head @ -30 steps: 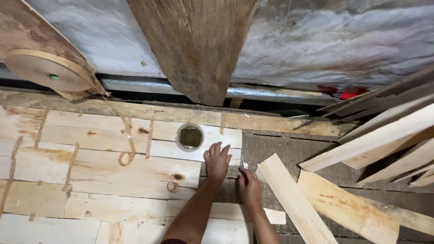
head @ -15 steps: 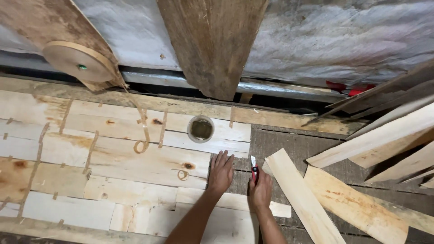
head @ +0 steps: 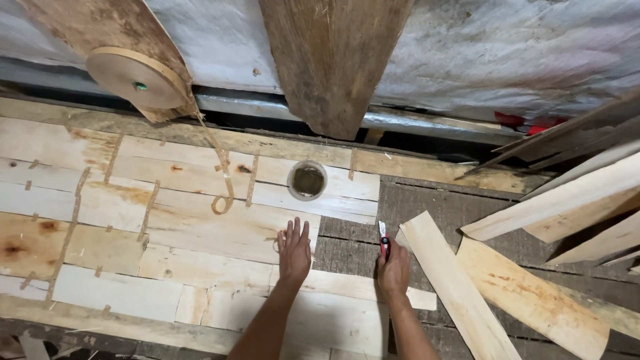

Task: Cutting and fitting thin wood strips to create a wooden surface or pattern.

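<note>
Two hands work the veneer sheet (head: 200, 220) — left hand (head: 294, 250) pressed flat on it, fingers spread to pin it to the counter; right hand (head: 393, 267) just beside, fingers clamped on a red utility knife (head: 383, 239), blade pointing away — small cup (head: 307, 180) beyond the fingertips

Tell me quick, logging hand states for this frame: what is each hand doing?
Left hand: open, fingers spread, flat on the pieced veneer sheet.
Right hand: closed around a red utility knife, blade end pointing away from the person.
</note>
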